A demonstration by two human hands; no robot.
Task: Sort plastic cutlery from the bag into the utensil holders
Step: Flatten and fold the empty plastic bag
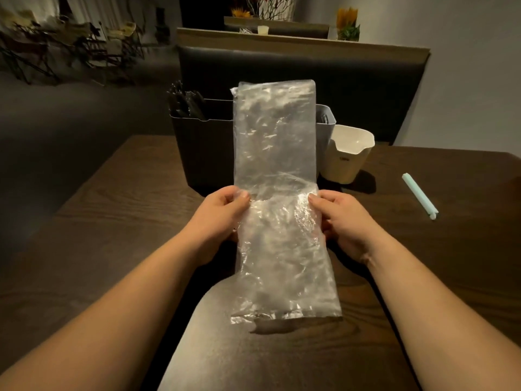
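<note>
Low in the frame, a clear plastic bag (277,210) is held mid-length over the bench (112,221), pinched at its edges by the left hand (222,213) and right hand (342,221). It looks limp, light and slippery; edge grips seem best.

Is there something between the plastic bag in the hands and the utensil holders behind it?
Nothing visible. The clear plastic bag, held by the left hand and right hand, hangs directly before the black holder and grey holder.
</note>
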